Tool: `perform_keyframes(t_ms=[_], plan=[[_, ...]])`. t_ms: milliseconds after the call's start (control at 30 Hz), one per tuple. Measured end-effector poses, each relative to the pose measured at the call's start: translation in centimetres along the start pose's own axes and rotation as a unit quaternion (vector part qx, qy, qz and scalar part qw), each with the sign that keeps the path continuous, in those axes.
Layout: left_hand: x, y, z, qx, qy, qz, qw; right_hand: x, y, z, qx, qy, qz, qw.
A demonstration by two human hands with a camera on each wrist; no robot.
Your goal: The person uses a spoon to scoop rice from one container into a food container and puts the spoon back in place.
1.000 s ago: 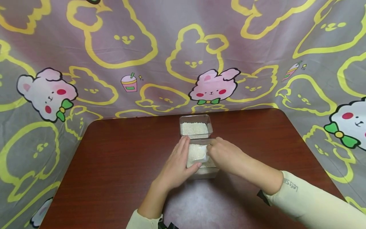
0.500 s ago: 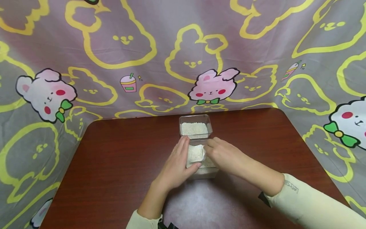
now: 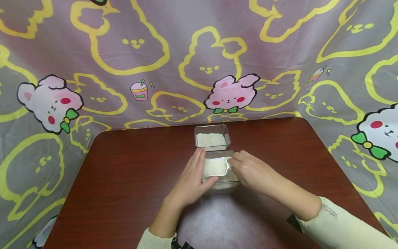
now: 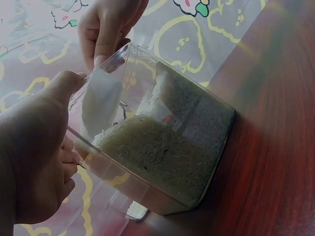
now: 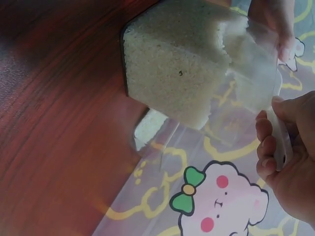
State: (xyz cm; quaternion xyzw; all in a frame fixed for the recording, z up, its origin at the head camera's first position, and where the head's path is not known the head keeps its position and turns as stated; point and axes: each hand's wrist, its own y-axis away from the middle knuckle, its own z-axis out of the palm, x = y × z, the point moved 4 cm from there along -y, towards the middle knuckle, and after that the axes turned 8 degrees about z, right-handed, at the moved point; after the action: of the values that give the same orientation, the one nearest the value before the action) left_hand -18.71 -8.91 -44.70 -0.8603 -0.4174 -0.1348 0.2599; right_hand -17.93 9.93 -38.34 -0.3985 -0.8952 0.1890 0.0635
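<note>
Scoop (image 3: 226,166) of rice (image 3: 214,167), lower middle
Right hand (image 3: 252,173) curls fingers round the handle (image 5: 280,140); left hand (image 3: 191,176), fingers straight, touches the near box (image 3: 221,188)

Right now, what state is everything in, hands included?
Near container: upright, open-topped, partly full of rice.
Far container: upright, open-topped, some rice inside.
White scoop: loaded with rice, above the near container's rice.
Left hand: holding the near container.
Right hand: gripping the scoop's handle.
</note>
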Motion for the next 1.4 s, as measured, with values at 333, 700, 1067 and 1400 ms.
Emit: perform_keyframes(t_ms=[333,700,1067,1400], plan=[[-0.1,0.1,-0.2,0.0,0.01,-0.003,0.9999,1.1,1.3,-0.1,0.02,-0.072,0.033,0.997],[-0.2,0.0,-0.1,0.0,0.008,-0.008,0.9999,2.3,2.3,0.0,0.05,-0.101,0.056,0.992],[-0.2,-0.1,-0.1,0.009,0.01,0.005,0.9999,3.1,2.4,-0.9,0.056,-0.11,0.067,0.99],[-0.3,-0.2,0.0,-0.004,0.01,-0.001,0.9999,3.9,1.8,-1.8,0.058,-0.122,0.086,0.987]])
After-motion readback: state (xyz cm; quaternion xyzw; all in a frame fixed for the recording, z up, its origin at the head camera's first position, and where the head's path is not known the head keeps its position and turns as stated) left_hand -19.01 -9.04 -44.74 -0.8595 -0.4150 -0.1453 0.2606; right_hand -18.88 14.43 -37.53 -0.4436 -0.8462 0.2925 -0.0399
